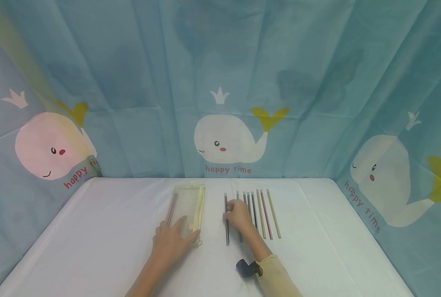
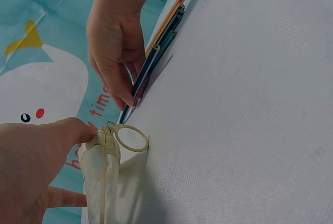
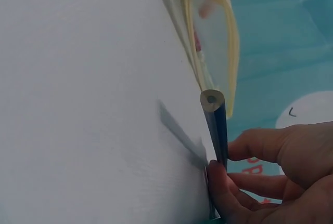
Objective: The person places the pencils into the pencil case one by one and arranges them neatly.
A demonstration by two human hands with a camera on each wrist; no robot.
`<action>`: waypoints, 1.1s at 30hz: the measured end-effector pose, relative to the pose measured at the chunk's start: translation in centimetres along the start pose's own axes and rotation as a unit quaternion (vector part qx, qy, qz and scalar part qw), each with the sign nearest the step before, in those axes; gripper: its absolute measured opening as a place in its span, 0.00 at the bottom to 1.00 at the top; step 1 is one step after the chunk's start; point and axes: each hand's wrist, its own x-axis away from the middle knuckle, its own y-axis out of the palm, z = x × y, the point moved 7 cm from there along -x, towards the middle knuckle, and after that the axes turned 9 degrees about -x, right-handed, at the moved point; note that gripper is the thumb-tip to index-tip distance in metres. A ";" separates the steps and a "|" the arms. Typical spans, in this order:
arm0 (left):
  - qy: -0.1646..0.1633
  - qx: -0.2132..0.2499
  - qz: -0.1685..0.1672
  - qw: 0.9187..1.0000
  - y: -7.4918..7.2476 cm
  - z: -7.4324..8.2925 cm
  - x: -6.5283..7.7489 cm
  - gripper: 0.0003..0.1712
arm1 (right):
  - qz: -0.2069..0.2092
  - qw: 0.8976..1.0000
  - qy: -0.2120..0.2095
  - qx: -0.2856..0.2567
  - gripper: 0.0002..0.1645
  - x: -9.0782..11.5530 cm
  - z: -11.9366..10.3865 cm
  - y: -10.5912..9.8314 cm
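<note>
My right hand [image 1: 240, 214] pinches a dark blue pencil [image 1: 227, 234] between thumb and fingers. In the right wrist view, the pencil's flat end [image 3: 212, 100] points toward the case. On the left lies a translucent pencil case [image 1: 186, 199] with a cream zipper edge; reddish pencils [image 1: 172, 208] show through its left side. My left hand [image 1: 171, 246] holds the near end of the case, thumb by the zipper and fingers spread to the other side. A ring-shaped zipper pull [image 2: 133, 139] hangs from the case's end in the left wrist view.
Right of the held pencil lies a row of several pencils, including dark ones, a pink pencil [image 1: 266, 214] and a yellow pencil [image 1: 274, 213]. My right forearm crosses near them, with a black device [image 1: 245, 268] at the wrist. A blue whale-print curtain [image 1: 150, 140] surrounds the white table [image 1: 105, 231].
</note>
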 end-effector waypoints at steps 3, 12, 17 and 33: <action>0.002 0.000 -0.001 1.000 0.0 0.0 0.0 0.46 | -0.003 1.000 -0.002 -0.003 0.25 0.0 -0.1 -0.2; 0.002 0.001 -0.005 1.000 0.3 -0.2 -0.1 0.46 | -0.019 1.000 0.004 -0.018 0.26 -0.3 0.1 -0.3; 0.005 0.001 -0.006 1.000 0.4 -0.1 -0.2 0.46 | -0.031 0.999 0.009 -0.030 0.27 -0.5 0.4 -0.2; 0.003 -0.005 -0.006 1.000 0.2 -0.2 -0.1 0.45 | -0.049 0.993 0.029 -0.102 0.28 -0.4 0.5 0.0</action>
